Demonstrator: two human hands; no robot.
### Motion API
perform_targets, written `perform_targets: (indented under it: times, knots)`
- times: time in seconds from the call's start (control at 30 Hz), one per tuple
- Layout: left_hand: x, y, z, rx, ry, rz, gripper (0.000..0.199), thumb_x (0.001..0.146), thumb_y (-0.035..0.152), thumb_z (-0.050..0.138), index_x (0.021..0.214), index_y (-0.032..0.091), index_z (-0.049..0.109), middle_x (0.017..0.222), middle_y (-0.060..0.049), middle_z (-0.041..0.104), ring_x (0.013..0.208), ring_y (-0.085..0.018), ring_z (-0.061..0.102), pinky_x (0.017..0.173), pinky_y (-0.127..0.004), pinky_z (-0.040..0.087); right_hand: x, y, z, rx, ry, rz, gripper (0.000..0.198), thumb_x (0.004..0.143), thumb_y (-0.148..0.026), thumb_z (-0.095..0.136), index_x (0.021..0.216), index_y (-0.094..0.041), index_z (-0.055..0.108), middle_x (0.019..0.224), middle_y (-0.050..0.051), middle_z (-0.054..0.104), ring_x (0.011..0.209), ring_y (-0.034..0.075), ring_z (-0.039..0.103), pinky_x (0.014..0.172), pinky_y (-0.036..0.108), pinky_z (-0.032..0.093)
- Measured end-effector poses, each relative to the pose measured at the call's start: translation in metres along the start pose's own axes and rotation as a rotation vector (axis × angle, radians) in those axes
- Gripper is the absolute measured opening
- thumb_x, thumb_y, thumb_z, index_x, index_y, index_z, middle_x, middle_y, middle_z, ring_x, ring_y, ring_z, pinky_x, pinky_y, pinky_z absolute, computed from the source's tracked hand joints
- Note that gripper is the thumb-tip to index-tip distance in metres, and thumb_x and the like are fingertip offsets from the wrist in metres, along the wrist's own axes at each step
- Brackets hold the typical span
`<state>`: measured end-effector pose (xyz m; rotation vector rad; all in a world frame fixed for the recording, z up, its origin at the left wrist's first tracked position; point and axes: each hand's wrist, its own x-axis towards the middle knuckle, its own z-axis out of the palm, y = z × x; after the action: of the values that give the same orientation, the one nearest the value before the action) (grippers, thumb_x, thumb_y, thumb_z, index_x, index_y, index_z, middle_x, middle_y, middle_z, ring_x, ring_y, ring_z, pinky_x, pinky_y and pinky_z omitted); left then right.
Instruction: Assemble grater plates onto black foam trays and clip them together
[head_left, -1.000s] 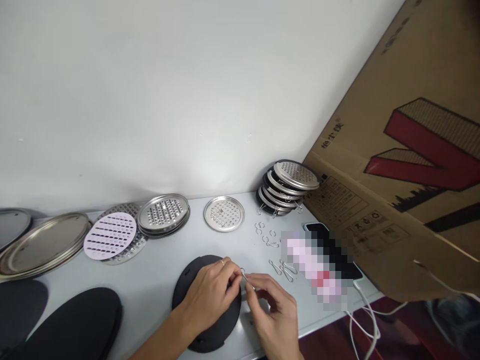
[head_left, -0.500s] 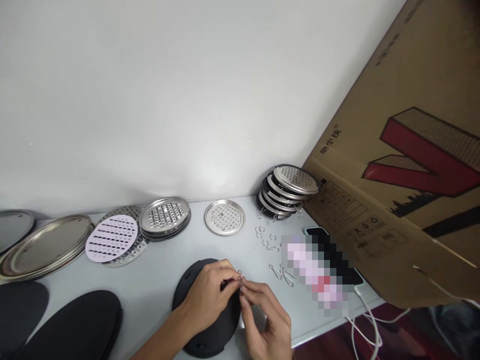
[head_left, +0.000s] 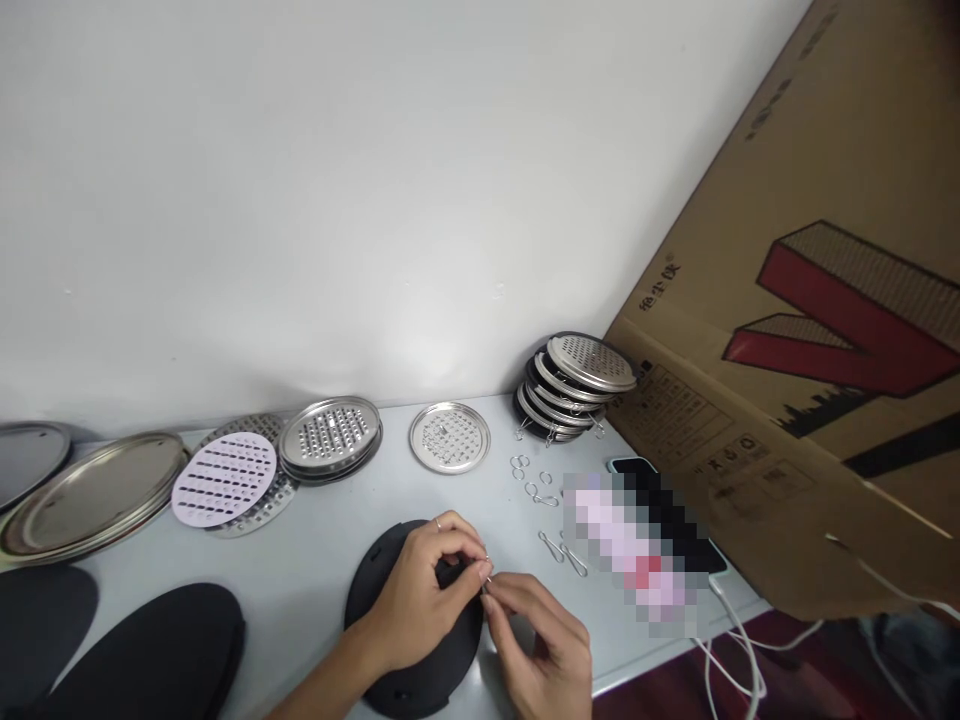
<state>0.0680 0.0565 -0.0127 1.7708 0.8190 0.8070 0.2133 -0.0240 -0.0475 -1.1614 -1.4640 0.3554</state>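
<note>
My left hand [head_left: 427,580] pinches a small piece of shiny metal wire [head_left: 488,578] between thumb and forefinger. From the other side, my right hand [head_left: 544,640] grips it too, with its fingertips close to the left thumb. The fingers cover most of the piece, so whether it is a ring, a hook or both joined is hard to see. Beneath the left hand lies a black round disc [head_left: 427,682] with small slots near its edge. To the right, wire hooks [head_left: 574,556] and several thin metal rings [head_left: 519,466] are scattered on the table [head_left: 300,580].
A round metal grater plate [head_left: 450,438] holding small rings lies ahead. Behind right stands a stack of grater discs [head_left: 592,362] with hooks hanging. Grater plates [head_left: 334,435], metal lids [head_left: 112,485] and black discs [head_left: 150,650] fill the left. A phone [head_left: 634,465] and large carton [head_left: 825,420] are right.
Both hands have shifted slightly to the right. The fingertips now hide more of the wire piece, whose looped end showed above them before.
</note>
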Motion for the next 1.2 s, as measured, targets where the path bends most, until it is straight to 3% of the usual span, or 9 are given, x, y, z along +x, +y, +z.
perform_targets:
  times: [0.2, 0.37, 0.53, 0.7, 0.9, 1.03, 1.2]
  knots:
    - [-0.002, 0.0, -0.001, -0.121, -0.015, -0.022, 0.021, 0.097, 0.031, 0.056, 0.082, 0.019, 0.064, 0.096, -0.003, 0.057, 0.091, -0.016, 0.058, 0.087, -0.03, 0.045, 0.003, 0.003, -0.004, -0.041, 0.044, -0.02, 0.024, 0.088, -0.005, 0.063, 0.098, -0.023, 0.075, 0.092, 0.006, 0.077, 0.082, 0.018, 0.075, 0.073, 0.025, 0.062]
    - [0.0, 0.001, -0.006, -0.198, -0.12, -0.081, 0.025, 0.097, 0.035, 0.056, 0.079, 0.018, 0.061, 0.089, -0.001, 0.055, 0.082, -0.015, 0.053, 0.079, -0.028, 0.044, 0.006, 0.008, -0.007, -0.072, 0.138, 0.035, 0.018, 0.087, -0.008, 0.068, 0.097, -0.022, 0.072, 0.08, 0.003, 0.074, 0.068, 0.017, 0.072, 0.062, 0.026, 0.061]
    - [0.001, 0.002, -0.011, -0.214, -0.246, -0.143, 0.028, 0.098, 0.038, 0.052, 0.08, 0.018, 0.061, 0.089, -0.001, 0.055, 0.082, -0.015, 0.053, 0.081, -0.029, 0.044, 0.009, 0.012, -0.016, -0.157, 0.156, -0.205, 0.034, 0.084, 0.003, 0.064, 0.107, -0.022, 0.069, 0.093, 0.007, 0.076, 0.084, 0.022, 0.074, 0.073, 0.036, 0.064]
    - [0.002, 0.0, -0.015, -0.251, -0.294, -0.201, 0.031, 0.095, 0.042, 0.057, 0.078, 0.017, 0.063, 0.083, 0.0, 0.053, 0.076, -0.014, 0.05, 0.076, -0.027, 0.042, 0.009, 0.006, -0.017, -0.2, 0.171, -0.33, 0.036, 0.08, 0.009, 0.066, 0.103, -0.018, 0.07, 0.094, 0.011, 0.076, 0.084, 0.024, 0.075, 0.067, 0.035, 0.066]
    - [0.004, -0.004, -0.016, -0.303, -0.299, -0.237, 0.035, 0.094, 0.047, 0.059, 0.077, 0.016, 0.063, 0.077, 0.002, 0.053, 0.07, -0.012, 0.048, 0.071, -0.025, 0.042, 0.005, 0.007, -0.013, -0.182, 0.158, -0.316, 0.038, 0.079, 0.008, 0.068, 0.103, -0.022, 0.07, 0.097, 0.008, 0.077, 0.083, 0.024, 0.076, 0.066, 0.035, 0.067]
    - [0.004, -0.003, -0.013, -0.339, -0.258, -0.188, 0.04, 0.096, 0.051, 0.055, 0.082, 0.016, 0.067, 0.086, -0.003, 0.061, 0.081, -0.015, 0.056, 0.08, -0.028, 0.045, 0.004, 0.008, -0.014, -0.176, 0.193, -0.291, 0.039, 0.079, 0.008, 0.069, 0.105, -0.021, 0.071, 0.097, 0.008, 0.078, 0.084, 0.025, 0.076, 0.068, 0.036, 0.067]
    - [0.002, -0.003, -0.013, -0.317, -0.277, -0.128, 0.03, 0.094, 0.044, 0.06, 0.093, 0.018, 0.074, 0.096, -0.006, 0.071, 0.089, -0.018, 0.063, 0.086, -0.032, 0.047, 0.007, 0.003, -0.013, -0.145, 0.269, -0.237, 0.033, 0.079, 0.007, 0.07, 0.098, -0.02, 0.071, 0.095, 0.007, 0.077, 0.084, 0.023, 0.076, 0.071, 0.034, 0.066]
